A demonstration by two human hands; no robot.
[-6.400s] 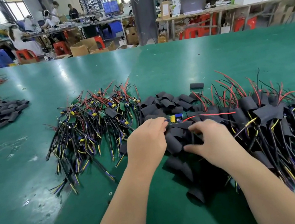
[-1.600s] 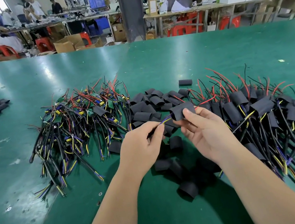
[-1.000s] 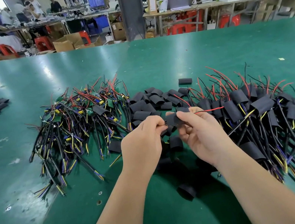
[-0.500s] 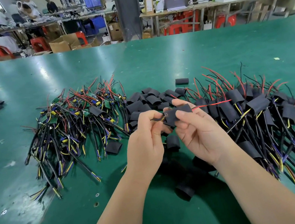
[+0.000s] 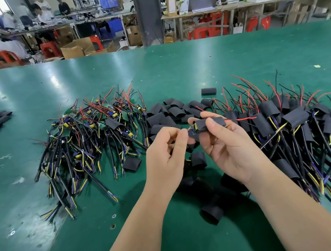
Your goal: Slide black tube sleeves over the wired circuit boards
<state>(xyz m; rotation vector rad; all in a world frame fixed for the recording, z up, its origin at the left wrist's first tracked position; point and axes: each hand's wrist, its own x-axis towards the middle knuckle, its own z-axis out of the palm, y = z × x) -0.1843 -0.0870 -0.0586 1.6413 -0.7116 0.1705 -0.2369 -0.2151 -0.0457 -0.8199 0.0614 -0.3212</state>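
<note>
Two pinches: right hand fingers clamp the black sleeve, left hand pinches the circuit board at the sleeve's nine o'clock; best slide straight, without twisting.

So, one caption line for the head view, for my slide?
Right hand grips a black tube sleeve; left hand pinches the wired circuit board protruding from it, above a green table.

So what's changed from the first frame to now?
Both hands rose from the table: the right hand now holds a black sleeve, the left hand pinches the wired circuit board pushed into it. The unsleeved bundle, loose sleeves and finished pile stayed put.
</note>
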